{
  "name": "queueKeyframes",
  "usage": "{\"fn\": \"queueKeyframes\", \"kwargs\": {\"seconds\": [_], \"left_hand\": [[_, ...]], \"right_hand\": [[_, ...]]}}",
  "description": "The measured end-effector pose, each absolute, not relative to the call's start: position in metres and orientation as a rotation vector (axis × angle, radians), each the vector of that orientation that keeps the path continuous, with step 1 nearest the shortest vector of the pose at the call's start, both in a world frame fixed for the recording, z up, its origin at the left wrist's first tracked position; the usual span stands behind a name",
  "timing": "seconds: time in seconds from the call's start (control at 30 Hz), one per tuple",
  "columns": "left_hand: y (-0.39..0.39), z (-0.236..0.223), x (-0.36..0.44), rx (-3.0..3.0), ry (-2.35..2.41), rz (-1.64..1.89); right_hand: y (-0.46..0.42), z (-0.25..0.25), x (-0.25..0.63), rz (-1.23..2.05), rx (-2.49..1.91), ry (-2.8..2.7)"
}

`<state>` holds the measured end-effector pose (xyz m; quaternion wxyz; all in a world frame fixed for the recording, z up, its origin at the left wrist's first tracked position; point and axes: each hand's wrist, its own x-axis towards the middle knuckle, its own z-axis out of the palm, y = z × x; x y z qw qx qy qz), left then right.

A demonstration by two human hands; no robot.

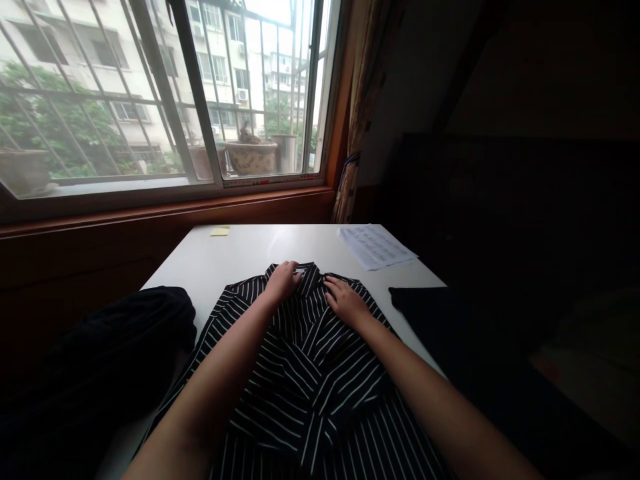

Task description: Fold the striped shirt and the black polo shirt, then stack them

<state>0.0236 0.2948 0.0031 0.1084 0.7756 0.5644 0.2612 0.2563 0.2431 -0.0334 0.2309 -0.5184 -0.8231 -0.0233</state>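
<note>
A black shirt with white stripes (285, 373) lies spread on the white table, its collar at the far end and its sleeves folded across the front. My left hand (283, 281) is at the left side of the collar, thumb and fingers closed on the cloth there. On the right shoulder beside the collar rests my right hand (347, 303), its fingers stretched out over the fabric. Part of the collar is hidden behind my left hand.
Dark bundled cloth (165, 313) lies at the table's left edge, and more dark cloth (425, 313) at the right. Printed papers (376, 247) and a yellow sticky note (220, 231) are on the far part of the white table (260, 243). Beyond stands a barred window (210, 100).
</note>
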Motion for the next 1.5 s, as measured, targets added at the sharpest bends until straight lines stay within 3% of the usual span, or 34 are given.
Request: {"fn": "queueKeyframes", "kwargs": {"seconds": [0.3, 0.83, 1.23, 1.5], "left_hand": [[0.346, 0.004, 0.088, 1.931, 1.685, 0.643], [0.359, -0.006, 0.080, 1.851, 1.681, 0.839], [0.344, -0.021, 0.085, 2.024, 1.715, 0.892], [0.313, -0.003, 0.065, 2.386, 1.531, 0.923]], "right_hand": [[0.239, -0.029, 0.256, -0.047, -1.483, -2.294], [0.235, -0.026, 0.253, -0.043, -1.579, -2.283], [0.231, -0.027, 0.257, -0.131, -1.772, -2.239], [0.233, -0.030, 0.259, -0.063, -1.826, -2.267]]}}
